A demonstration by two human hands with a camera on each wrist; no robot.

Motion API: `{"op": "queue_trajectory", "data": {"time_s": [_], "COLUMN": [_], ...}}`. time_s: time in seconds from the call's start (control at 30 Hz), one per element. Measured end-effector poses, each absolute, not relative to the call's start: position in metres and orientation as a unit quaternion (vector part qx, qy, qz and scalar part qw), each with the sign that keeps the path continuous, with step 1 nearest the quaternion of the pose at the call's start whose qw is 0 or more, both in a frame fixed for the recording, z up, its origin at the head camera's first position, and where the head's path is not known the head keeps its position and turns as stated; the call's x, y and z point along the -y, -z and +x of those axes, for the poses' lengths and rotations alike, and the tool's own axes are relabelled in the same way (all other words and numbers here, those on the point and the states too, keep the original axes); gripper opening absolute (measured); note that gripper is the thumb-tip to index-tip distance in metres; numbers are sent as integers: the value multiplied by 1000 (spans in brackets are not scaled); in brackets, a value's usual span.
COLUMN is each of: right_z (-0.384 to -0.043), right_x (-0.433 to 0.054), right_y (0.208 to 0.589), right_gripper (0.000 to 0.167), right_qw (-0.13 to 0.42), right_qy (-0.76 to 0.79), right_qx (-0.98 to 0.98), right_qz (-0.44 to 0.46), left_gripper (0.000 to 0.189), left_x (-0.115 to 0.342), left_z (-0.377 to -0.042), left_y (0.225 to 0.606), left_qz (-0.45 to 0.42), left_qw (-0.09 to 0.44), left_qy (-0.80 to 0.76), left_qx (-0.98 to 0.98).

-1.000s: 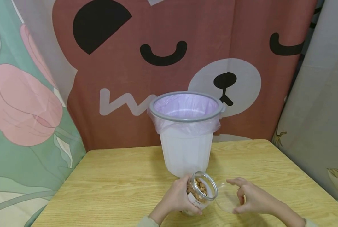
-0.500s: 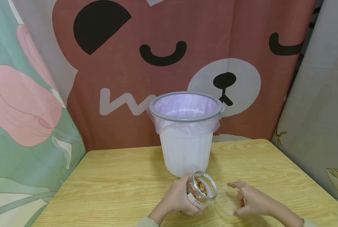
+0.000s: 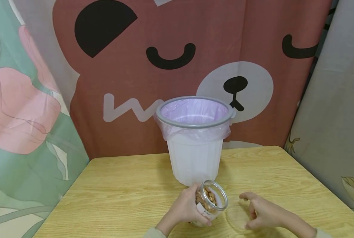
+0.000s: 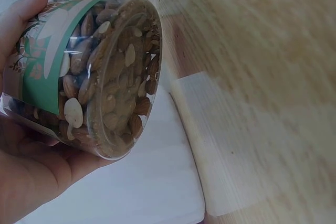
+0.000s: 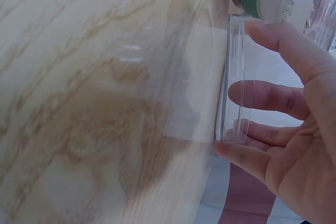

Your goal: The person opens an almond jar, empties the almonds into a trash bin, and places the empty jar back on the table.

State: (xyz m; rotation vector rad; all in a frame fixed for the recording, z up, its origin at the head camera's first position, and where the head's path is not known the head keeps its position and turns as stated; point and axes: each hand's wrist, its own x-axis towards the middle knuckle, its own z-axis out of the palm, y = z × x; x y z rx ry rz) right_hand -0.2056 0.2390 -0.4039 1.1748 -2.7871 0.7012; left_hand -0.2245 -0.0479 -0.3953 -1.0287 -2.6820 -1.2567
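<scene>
A clear plastic jar of almonds [image 3: 205,208] leans to the right, its mouth uncovered and facing up and right. My left hand [image 3: 183,205] grips it round the side. Whole and sliced almonds show through the jar's bottom in the left wrist view, beside a green and white label [image 4: 47,56]. To the right of the jar, my right hand [image 3: 264,211] holds a round transparent lid [image 5: 234,77] by its rim, thumb and fingers spread across it. The lid stands close to the tabletop; whether its edge touches the table cannot be told.
Behind the jar stands a white bin [image 3: 194,158] with a grey rim and a pale purple bag folded over it. Everything is on a wood-grain table [image 3: 120,191]. A curtain with a bear print [image 3: 120,72] hangs behind the table.
My right hand has sunk slightly with the lid, moving a little nearer the table. My left hand and the jar have stayed almost still.
</scene>
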Motion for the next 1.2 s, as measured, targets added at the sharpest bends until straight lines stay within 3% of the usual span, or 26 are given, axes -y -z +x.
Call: {"op": "queue_trajectory", "data": {"time_s": [0.63,1.2], "right_z": [-211,-214], "right_x": [-244,-244], "right_y": [407,410], "right_gripper": [34,35], "right_qw": [-53,-50], "right_qy": [-261,-238], "right_qx": [882,894], "right_qz": [388,376], "left_gripper": [85,88], "left_x": [48,48], "left_z": [-224,-224], "left_y": [397,395], "left_qz": [-329,-328], "left_qw": [-2,0], "left_qy": [405,391], "left_qx": [853,860]}}
